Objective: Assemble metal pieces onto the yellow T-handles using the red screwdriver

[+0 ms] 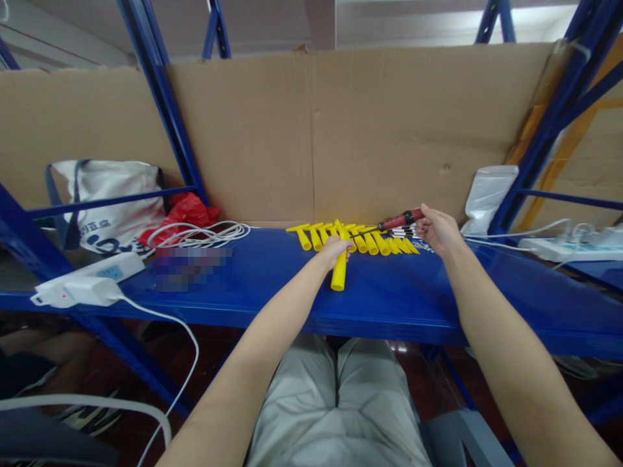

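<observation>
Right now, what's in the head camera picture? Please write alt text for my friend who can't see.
A person's left hand holds a yellow, tube-handled piece, while the right hand grips a red-and-black screwdriver whose shaft points toward it. More yellow pieces lie in a row on a blue metal shelf, before a tall brown cardboard wall.

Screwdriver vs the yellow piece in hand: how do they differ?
Colour: the screwdriver has a red-and-black handle; the held yellow piece is yellow.
Pose: the screwdriver runs mostly sideways, the yellow piece's near end points toward the wearer.
Holder: right grip for the screwdriver, left grip for the yellow piece.
Shared: both elongated.
</observation>
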`<state>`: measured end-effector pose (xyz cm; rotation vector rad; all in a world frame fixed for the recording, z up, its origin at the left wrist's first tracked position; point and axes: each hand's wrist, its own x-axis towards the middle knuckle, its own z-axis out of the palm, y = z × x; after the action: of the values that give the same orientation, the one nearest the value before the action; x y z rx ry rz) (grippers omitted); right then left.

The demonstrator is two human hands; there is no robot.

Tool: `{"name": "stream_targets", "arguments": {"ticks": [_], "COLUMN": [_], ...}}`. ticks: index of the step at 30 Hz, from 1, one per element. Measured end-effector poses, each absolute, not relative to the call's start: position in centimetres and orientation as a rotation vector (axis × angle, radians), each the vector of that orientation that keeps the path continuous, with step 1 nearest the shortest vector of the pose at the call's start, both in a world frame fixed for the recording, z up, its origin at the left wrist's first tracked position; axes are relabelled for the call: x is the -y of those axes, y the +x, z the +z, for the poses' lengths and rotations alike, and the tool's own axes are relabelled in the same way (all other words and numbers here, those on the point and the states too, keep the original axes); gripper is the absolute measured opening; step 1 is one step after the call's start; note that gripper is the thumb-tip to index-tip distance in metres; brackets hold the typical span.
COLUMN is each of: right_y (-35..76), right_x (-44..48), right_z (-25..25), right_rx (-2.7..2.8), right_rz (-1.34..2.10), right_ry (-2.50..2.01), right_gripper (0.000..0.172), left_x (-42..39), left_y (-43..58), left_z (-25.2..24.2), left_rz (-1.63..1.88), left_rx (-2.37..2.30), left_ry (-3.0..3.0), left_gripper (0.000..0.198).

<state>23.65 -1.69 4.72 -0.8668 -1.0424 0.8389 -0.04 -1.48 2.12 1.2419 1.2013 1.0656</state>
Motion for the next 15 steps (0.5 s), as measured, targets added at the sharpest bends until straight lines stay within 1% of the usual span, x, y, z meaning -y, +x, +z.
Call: {"name": "stream_targets", "arguments": {"ticks": [5, 11, 15], "right_y": [23.57, 23.96, 23.76], "right_x": [1.89, 1.22, 1.35], "right_z": [4.88, 4.43, 4.45], "right_rx": [1.096, 1.067, 1.034], "right_rz": [0.839, 0.778, 0.781], "right_ry": [-0.795, -0.846, -0.883], "right_gripper": [0.033, 0.047, 0.045], "left_x": [1.51, 1.7, 1.78], "left_y": [0.0, 0.05, 0.09], "left_z": [2.02, 2.11, 2.21], "left_rz": [1.086, 1.072, 1.068], "left_rx": [-1.201, -1.215, -1.219], "left_ry": [1.235, 1.255, 1.257], "left_gripper": [0.031, 0.032, 0.033]}}
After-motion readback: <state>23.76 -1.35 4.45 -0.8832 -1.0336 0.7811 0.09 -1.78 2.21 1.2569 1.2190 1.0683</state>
